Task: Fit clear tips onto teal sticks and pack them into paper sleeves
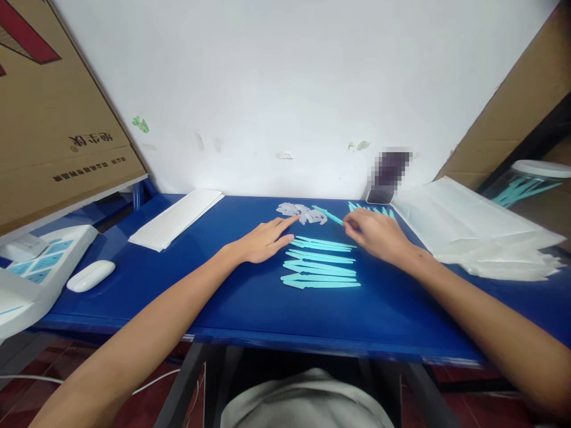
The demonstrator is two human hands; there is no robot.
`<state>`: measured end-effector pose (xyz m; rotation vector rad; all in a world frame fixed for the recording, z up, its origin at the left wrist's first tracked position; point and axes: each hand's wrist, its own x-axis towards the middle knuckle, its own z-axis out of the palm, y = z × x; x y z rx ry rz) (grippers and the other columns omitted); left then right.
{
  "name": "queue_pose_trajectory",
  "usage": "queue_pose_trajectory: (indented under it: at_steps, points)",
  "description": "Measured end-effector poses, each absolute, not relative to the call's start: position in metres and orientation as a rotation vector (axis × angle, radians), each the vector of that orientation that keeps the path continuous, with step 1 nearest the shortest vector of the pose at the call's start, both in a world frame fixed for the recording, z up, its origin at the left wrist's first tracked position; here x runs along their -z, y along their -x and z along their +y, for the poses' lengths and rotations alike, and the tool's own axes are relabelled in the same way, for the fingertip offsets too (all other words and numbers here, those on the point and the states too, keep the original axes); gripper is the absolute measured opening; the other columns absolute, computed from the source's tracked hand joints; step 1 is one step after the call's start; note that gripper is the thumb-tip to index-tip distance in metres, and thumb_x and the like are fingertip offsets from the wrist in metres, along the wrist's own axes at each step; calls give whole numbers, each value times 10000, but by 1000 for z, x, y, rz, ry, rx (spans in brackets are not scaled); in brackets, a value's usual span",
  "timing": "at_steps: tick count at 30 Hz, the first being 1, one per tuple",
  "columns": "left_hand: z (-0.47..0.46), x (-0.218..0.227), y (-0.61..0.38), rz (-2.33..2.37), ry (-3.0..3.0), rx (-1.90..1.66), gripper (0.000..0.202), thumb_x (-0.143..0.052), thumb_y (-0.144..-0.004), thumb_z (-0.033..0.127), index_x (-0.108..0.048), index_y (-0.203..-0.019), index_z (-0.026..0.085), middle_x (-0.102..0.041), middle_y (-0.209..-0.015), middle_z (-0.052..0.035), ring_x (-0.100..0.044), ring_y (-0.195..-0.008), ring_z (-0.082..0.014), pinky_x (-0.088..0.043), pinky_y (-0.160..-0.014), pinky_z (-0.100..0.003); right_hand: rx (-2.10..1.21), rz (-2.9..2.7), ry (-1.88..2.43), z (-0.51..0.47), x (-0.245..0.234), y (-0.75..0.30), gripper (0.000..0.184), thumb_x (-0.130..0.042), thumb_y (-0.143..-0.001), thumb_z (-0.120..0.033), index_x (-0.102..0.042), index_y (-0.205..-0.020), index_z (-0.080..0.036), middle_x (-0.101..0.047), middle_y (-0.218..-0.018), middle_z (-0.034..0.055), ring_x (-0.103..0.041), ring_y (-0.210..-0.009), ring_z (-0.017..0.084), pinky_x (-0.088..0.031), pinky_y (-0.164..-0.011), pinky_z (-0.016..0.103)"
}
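Note:
My left hand (pixel 267 239) lies flat on the blue table (pixel 232 297), fingers stretched toward a small pile of clear plastic caps (pixel 301 213). My right hand (pixel 377 233) pinches a teal plastic stick (pixel 328 215) that points at the caps. Between my hands, several teal sticks (pixel 320 263) lie in a neat row. More teal sticks (pixel 372 208) sit just behind my right hand.
A stack of white bags (pixel 482 232) lies at the right, a folded white packet (pixel 176 218) at the left. A white mouse-like case (pixel 90 276) and a white device (pixel 31 267) sit at far left. A phone (pixel 387 178) leans on the wall. Cardboard boxes (pixel 53 119) flank the table.

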<state>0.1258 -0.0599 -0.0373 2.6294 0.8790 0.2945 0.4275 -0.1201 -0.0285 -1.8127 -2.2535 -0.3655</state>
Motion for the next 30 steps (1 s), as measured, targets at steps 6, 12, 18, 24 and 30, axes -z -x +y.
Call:
queue_pose_trajectory:
  at_steps: [6, 12, 18, 24, 30]
  points:
    - [-57, 42, -125, 954, -2608, -434, 591, -211, -1041, 542, -295, -1571, 295, -500, -1455, -106, -535, -1264, -285, -401, -1078, -446, 301, -2515, 1575, -118, 39, -415, 357, -380, -1022, -313, -711, -994, -183, -648, -974, 92, -619, -823, 206, -378, -659, 302]
    - [-34, 48, -137, 971, -2738, -468, 504, -249, -1046, 373, -460, -1477, 219, -548, -1319, -122, -525, -1220, -266, -417, -1064, -414, -9, -2437, 1566, -115, 37, -420, 371, -418, -1002, -394, -732, -989, -198, -664, -848, 60, -604, -762, 192, -376, -710, 315]
    - [-10, 48, -158, 1044, -2957, -235, 493, -299, -1018, 283, -500, -1468, 308, -509, -1231, -127, -531, -1078, -289, -461, -948, -455, -355, -2390, 1699, -103, 20, -421, 293, -558, -902, -415, -742, -923, -188, -575, -601, -13, -501, -544, 142, -354, -611, 287]
    - [-18, 42, -147, 1092, -3038, -287, 410, -341, -1026, 333, -684, -1234, 246, -530, -1215, -122, -540, -1069, -278, -468, -905, -412, -360, -2445, 1684, -95, 15, -430, 257, -529, -896, -361, -713, -886, -181, -607, -664, 17, -545, -609, 163, -382, -601, 283]
    - [-17, 43, -137, 1008, -2948, -351, 373, -341, -1044, 372, -656, -1129, 191, -606, -1095, -103, -553, -1039, -263, -451, -900, -381, -196, -2504, 1535, -99, 33, -440, 241, -419, -973, -358, -576, -889, -195, -617, -956, 97, -581, -825, 209, -435, -723, 320]
